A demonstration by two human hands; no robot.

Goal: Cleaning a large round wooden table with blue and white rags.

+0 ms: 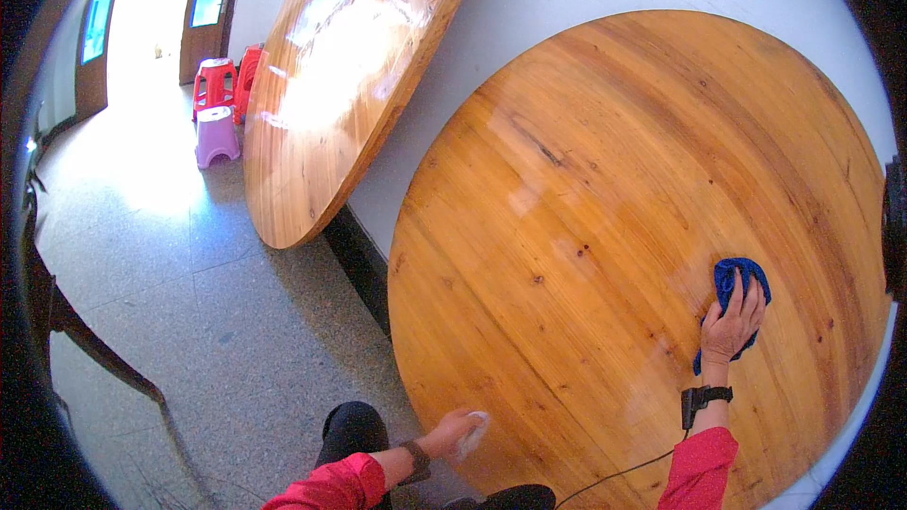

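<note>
A large round wooden tabletop (586, 227) with a glossy finish fills the right side, apparently leaning against the pale wall. My right hand (730, 326) presses a bunched dark blue cloth (761, 285) onto its surface, right of the middle. The fingers lie over the cloth, pointing up. Lower down, my left hand (452, 433) is at the tabletop's lower left rim. Its fingers close on a small crumpled white wad (475, 433); whether that is tissue or cloth, I cannot tell.
Another round wooden tabletop (331, 94) stands tilted at the wall, reflecting bright light. Red plastic stools (215, 83) and a purple stool (217, 136) stand beyond it near an open doorway (149, 28). Dark curved wooden furniture (99, 345) is at left. A thin cable (619, 474) runs from my right wrist.
</note>
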